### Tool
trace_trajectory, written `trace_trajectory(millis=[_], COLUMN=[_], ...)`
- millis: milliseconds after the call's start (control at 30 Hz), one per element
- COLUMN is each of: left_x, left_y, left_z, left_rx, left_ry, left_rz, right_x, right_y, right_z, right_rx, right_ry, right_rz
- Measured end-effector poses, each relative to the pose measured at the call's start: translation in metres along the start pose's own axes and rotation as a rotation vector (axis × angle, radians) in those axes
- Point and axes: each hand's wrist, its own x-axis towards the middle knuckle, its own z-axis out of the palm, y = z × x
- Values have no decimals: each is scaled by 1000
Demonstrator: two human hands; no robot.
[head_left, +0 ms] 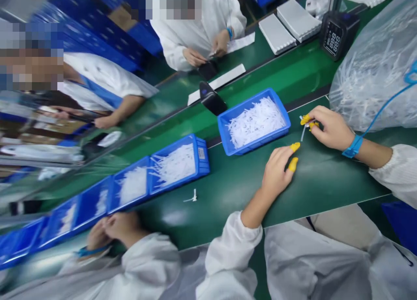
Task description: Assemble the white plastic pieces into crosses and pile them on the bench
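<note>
My right hand (334, 128), with yellow finger cots and a blue wrist strap, pinches a thin white strip (303, 133) above the green bench. Part of the strip hangs below the fingertips; the rest is hidden between them. My left hand (276, 169) is just to its lower left, thumb and forefinger apart in yellow cots, with nothing between them. Beyond my left hand stands a blue bin (230, 148) filled with loose white strips (257, 122). A large clear plastic bag (378, 83) of similar strips lies to the right of my right hand.
More blue bins (202, 154) of white pieces line the bench to the left, near a co-worker's hands (122, 228). A small white piece (194, 196) lies on the bench. A black display (337, 37) stands beyond the bag. Other people sit across the green belt (302, 76).
</note>
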Motion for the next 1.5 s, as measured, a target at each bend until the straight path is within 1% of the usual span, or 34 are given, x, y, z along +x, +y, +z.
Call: trace_trajectory(millis=[67, 133, 200, 267, 333, 400, 433, 500, 533, 600, 667, 733, 800, 900, 967, 1000, 1067, 1133, 1233, 1333, 1433, 1500], left_x=[-17, -44, -79, -119, -160, -195, -209, -229, -234, -232, -217, -193, -165, -121, -93, -79, -54, -32, -9, 1, 2, 1], left_y=[5, 5, -3, -19, -41, -62, -70, -81, -84, -84, -78, -68, -54, -35, -27, -26, -27, -33, -42, -46, -46, -45], left_z=[-10, -27, -53, -87, -125, -160, -174, -192, -196, -193, -177, -151, -119, -73, -52, -44, -36, -32, -30, -28, -27, -27], left_rx=[115, 242, 387, 556, 675, 746, 777, 780, 775, 749, 702, 613, 501, 355, 291, 265, 215, 160, 92, 65, 53, 36], left_ry=[18, 57, 144, 291, 385, 461, 482, 465, 450, 408, 370, 330, 272, 124, 36, -8, -89, -159, -249, -315, -320, -317], left_rz=[45, 36, -57, -225, -435, -607, -657, -763, -798, -811, -757, -701, -650, -518, -419, -385, -341, -296, -184, -82, -34, -15], right_x=[-1, -3, -3, -3, -2, -2, -2, -3, -4, -4, -5, -5, -5, -6, -5, -5, -4, -3, -2, -1, -3, -3], right_y=[-3, -8, -11, -10, -6, 2, 6, 12, 14, 16, 16, 14, 13, 11, 10, 10, 9, 8, 5, 4, 0, -6], right_z=[1, 2, 2, 3, 5, 10, 13, 19, 22, 25, 25, 25, 25, 27, 28, 28, 28, 26, 25, 23, 18, 15], right_rx=[24, 49, 58, 47, 24, 4, -2, -7, -5, 6, 21, 37, 55, 65, 61, 59, 56, 62, 84, 98, 110, 108], right_ry=[42, 113, 190, 229, 184, 67, -1, -106, -134, -145, -121, -90, -63, -40, -25, -17, -1, 5, 41, 115, 159, 169], right_rz=[-40, -58, -67, -81, -85, -62, -39, 11, 32, 55, 57, 57, 57, 58, 68, 77, 102, 125, 137, 117, 85, 48])
